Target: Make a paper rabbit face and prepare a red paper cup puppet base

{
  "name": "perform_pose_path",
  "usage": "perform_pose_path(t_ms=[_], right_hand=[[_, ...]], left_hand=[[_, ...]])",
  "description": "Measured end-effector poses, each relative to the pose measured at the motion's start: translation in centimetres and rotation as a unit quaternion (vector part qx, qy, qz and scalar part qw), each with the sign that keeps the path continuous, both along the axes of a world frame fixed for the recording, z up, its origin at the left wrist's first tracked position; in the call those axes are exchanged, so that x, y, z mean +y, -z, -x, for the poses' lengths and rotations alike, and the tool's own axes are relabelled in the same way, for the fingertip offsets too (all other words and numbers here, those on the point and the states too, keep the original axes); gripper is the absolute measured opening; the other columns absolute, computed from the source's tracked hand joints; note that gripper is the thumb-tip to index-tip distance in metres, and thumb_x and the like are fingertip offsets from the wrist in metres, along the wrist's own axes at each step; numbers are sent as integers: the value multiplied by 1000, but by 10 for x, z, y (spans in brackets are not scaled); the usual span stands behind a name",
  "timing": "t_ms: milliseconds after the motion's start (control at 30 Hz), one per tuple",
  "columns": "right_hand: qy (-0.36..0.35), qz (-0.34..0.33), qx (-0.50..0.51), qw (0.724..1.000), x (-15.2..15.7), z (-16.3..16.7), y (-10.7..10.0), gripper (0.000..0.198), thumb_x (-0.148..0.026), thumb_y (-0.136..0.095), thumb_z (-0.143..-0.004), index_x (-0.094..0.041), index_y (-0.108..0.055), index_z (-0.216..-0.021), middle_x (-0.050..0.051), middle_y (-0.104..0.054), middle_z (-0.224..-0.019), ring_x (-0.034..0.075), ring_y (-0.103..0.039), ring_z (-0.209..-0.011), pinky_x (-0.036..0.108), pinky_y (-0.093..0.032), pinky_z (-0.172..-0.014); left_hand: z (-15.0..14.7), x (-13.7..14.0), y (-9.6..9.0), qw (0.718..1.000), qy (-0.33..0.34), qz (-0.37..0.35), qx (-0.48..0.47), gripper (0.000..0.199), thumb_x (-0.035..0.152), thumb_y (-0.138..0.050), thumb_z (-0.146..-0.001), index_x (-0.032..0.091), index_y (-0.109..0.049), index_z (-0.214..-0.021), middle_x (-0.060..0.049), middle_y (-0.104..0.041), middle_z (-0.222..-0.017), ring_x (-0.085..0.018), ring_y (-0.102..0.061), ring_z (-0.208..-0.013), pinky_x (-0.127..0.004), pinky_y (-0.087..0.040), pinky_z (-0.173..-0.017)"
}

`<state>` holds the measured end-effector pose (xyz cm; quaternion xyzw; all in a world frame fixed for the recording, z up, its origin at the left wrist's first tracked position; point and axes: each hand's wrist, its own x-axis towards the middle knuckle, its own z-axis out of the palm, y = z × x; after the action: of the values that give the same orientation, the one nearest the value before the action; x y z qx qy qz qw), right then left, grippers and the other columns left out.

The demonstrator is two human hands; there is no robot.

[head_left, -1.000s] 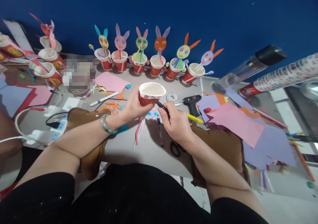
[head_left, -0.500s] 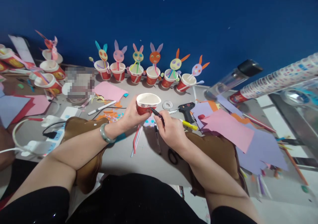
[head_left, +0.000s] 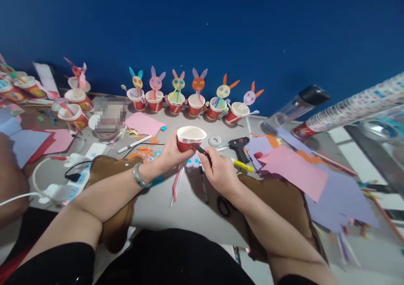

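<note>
Red and white paper made up the cup (head_left: pixel 187 144), which was inspected at the centre of the view, mouth upward, its rim pressed out of round. Of the hands, the left hand (head_left: pixel 172 153) grasped the cup's near left side. The right hand (head_left: pixel 221 170) gripped a slim black tool (head_left: pixel 202 150), its tip at the cup's right front; whether it touched the wall could not be determined.

On the worktop (head_left: pixel 160 212), straws (head_left: pixel 177 185) and a pen (head_left: pixel 202 176) lay nearer the wearer than the cup, with scissors (head_left: pixel 223 206) farther to its right front. Right of the cup were a tape roll (head_left: pixel 215 140), a glue gun (head_left: pixel 239 146) and a yellow cutter (head_left: pixel 243 166). Left of the cup lay paper scraps (head_left: pixel 142 153) and a white marker (head_left: pixel 135 144). Beyond the cup stood six cups (head_left: pixel 196 109), each bearing a long-eared paper figure (head_left: pixel 198 84).
</note>
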<state>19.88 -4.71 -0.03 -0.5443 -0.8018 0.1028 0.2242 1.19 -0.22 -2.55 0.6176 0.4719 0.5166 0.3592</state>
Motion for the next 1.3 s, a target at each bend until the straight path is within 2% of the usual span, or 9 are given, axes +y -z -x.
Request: perform_pose_path(t_ms=[167,433,800,1300], right_hand=[[4,20,8,1000,2,0,1,40,-48,-31,-106,-19,-59,-102,5,-71,-69,21,-66,-59,28,-32,-58],[9,1,-5,1000,3,1,3,42,-49,-31,-106,-19,-59,-100,5,-70,-65,22,-66,-58,29,-30,-58],[14,14,-33,999,5,2,1,37,-45,-33,-106,-19,-58,-100,6,-73,-69,24,-70,-61,29,-29,-58],[8,25,1,1000,11,3,5,34,-43,-36,-105,-19,-59,-102,8,-74,-76,25,-70,-70,30,-33,-62]], left_hand=[[0,3,2,1000,17,7,2,54,24,-77,-65,17,-56,-113,-7,-71,-108,-23,-70,-101,-38,-57,-93],[-2,3,6,999,-14,-11,32,56,21,-78,-66,18,-53,-116,-7,-68,-113,-22,-68,-104,-36,-57,-93],[-3,3,7,1000,-11,4,17,53,22,-76,-66,18,-55,-114,-8,-70,-111,-24,-68,-103,-40,-56,-95],[-2,10,7,1000,-14,-27,7,55,22,-79,-64,18,-56,-114,-7,-70,-111,-25,-69,-106,-42,-55,-98]])
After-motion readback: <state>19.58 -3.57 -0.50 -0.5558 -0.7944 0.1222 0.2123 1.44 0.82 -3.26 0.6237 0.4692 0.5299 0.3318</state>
